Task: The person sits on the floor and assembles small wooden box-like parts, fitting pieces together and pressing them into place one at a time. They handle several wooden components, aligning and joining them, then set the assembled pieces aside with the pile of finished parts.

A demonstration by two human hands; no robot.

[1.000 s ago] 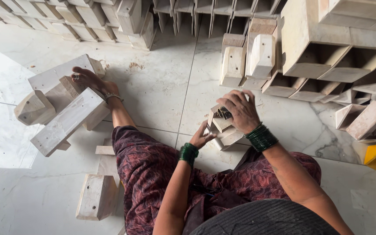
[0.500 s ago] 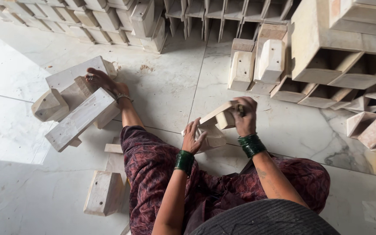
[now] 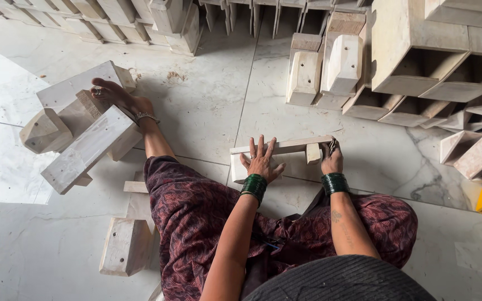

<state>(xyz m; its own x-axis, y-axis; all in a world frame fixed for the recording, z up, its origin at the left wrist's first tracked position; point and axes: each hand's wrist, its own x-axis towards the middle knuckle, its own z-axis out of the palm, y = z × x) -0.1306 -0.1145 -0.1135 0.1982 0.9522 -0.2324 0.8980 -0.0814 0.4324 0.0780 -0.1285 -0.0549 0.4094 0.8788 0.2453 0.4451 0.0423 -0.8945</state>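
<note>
I am pressing my left hand [image 3: 260, 161] flat, fingers spread, on the small wooden frame [image 3: 280, 156], which is lying on the marble floor [image 3: 207, 111] directly in front of my knees. My right hand [image 3: 332, 160] is curling closed around the frame's right end, next to a short upright block [image 3: 312, 153]; a thin dark item is sticking out of that fist, too small to identify. Judging by progress, the frame is looking assembled: top strip and end blocks are sitting together. Left of the frame, my foot [image 3: 119, 96] is resting on a larger wooden assembly [image 3: 79, 134]. Beyond the frame, finished wooden pieces [image 3: 324, 69] are standing stacked, suggesting many are complete.
</note>
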